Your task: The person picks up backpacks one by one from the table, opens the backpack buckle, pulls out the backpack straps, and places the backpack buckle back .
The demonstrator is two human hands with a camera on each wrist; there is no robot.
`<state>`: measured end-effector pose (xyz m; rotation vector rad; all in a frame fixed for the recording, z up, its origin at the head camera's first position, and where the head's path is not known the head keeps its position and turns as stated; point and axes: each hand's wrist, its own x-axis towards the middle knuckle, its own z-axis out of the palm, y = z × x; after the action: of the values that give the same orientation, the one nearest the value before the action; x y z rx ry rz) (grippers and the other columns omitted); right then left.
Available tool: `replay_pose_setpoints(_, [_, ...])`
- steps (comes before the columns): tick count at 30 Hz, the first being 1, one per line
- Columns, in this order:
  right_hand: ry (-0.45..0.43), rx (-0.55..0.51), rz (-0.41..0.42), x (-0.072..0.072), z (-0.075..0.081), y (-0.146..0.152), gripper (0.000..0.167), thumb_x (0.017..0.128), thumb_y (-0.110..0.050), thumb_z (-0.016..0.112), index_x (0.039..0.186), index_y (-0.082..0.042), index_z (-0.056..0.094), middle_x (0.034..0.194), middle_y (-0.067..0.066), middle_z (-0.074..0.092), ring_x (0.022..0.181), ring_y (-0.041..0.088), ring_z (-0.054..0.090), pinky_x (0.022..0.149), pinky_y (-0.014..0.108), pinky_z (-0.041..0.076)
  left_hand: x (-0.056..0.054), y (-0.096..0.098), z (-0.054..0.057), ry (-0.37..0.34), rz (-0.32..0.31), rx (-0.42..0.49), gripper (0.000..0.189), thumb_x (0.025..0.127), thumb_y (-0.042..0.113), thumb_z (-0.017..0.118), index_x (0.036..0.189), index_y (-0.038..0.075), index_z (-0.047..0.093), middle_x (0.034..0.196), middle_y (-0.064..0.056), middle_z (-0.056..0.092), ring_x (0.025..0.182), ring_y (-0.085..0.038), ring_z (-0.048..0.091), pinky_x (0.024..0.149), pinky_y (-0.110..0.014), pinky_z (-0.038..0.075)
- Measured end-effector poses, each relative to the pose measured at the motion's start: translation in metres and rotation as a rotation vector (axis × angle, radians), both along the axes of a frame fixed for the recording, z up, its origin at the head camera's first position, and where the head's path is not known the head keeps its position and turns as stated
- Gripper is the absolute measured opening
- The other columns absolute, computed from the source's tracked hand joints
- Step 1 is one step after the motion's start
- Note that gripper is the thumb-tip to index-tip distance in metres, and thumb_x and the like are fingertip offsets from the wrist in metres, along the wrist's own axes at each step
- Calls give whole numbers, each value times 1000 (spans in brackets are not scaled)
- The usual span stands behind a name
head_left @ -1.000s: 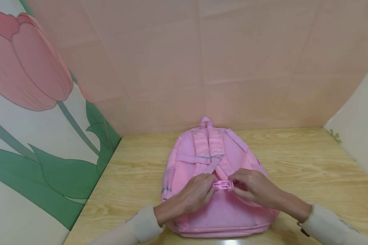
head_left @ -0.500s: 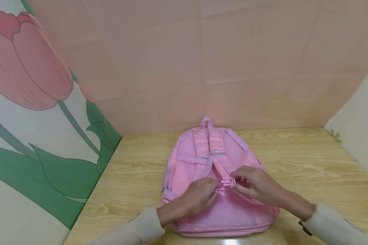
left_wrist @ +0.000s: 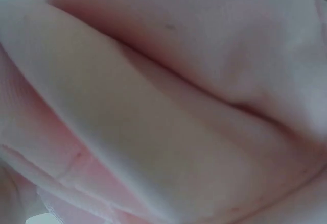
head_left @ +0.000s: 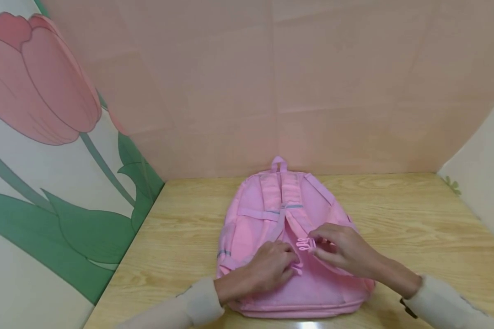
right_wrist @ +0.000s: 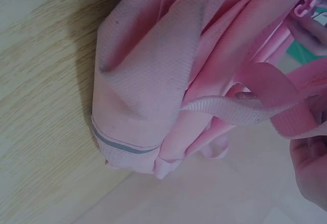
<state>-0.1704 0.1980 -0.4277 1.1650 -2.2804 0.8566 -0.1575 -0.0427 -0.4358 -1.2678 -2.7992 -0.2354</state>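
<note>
A pink backpack [head_left: 280,292] lies on the wooden table, its shoulder straps [head_left: 290,187] facing up. My right hand [head_left: 341,246] pinches the pronged half of a pink strap buckle [head_left: 304,244] between thumb and fingers. Lower and to the left, my left hand [head_left: 271,265] holds the other pink buckle half [head_left: 298,269], mostly covered by its fingers. The two halves are apart. Blurred skin and pale pink fabric fill the left wrist view. In the right wrist view, pink webbing [right_wrist: 230,110] loops beside the bag's side pocket [right_wrist: 138,91].
The table [head_left: 403,214] extends on both sides of the bag. A pinkish covered wall [head_left: 337,91] rises behind it. A tulip-printed panel [head_left: 57,91] stands at the left, and a pale panel [head_left: 490,164] at the right.
The buckle halves, together a second ago, have come apart. My left hand has moved slightly down with its half, while the right hand has stayed nearly in place.
</note>
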Motion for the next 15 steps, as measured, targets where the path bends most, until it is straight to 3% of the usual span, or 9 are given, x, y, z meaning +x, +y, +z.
replay_pose_setpoints(10, [21,-15,24,0,3,-2,29,79,-12,81,106,-15,71,87,-16,63,73,-1,56,63,8,47,1,1,5,-7,-14,-53,18,91,28,69,109,27,73,111,10,67,98,-5,58,80,-17,45])
replay_pose_setpoints(12, [18,-21,28,0,4,-2,29,79,-11,81,106,-15,71,87,-16,63,74,-1,56,63,8,47,0,0,9,-23,-9,-25,21,92,25,66,112,25,71,113,9,67,102,-6,59,85,-20,49])
replay_pose_setpoints(15, [13,-24,26,-1,6,-1,29,79,-10,81,105,-16,71,87,-16,63,74,-2,56,63,8,47,-5,-2,18,-107,59,107,23,93,18,62,115,20,70,111,8,69,102,-6,61,91,-23,52])
